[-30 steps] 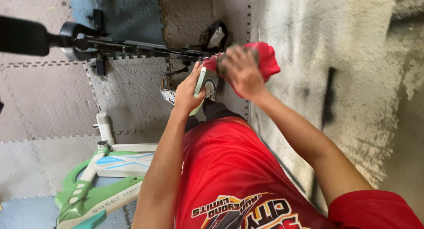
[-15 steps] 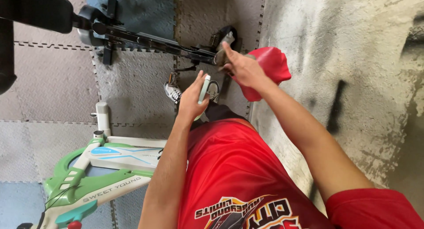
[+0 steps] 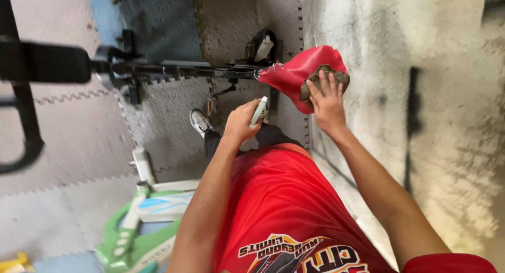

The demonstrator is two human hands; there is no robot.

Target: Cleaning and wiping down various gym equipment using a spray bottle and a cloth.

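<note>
1. Head view: the right hand (image 3: 327, 102) presses a brownish rag (image 3: 322, 78) onto the red saddle (image 3: 294, 73), fingers spread flat over the cloth.
2. The left hand (image 3: 241, 123) sits just beside the saddle, fingers curled tight around a slim pale bottle (image 3: 259, 111).
3. Below, a green-and-white toy (image 3: 139, 225) lies on the foam mat floor (image 3: 68, 125).

- We wear a loose red jersey (image 3: 284, 199), short sleeves, shiny fabric.
- Printed graphic near its lower hem: pale lettering with orange and black shapes, upside down from our view.
- Second red sleeve edge (image 3: 447, 262) shows at the bottom right corner.
- Both forearms bare; left hand (image 3: 239, 123) and right hand (image 3: 326, 102) without gloves, rings or a watch.
- Dark trousers (image 3: 263, 136) below the jersey.
- One white and grey sneaker (image 3: 200, 121).
</note>
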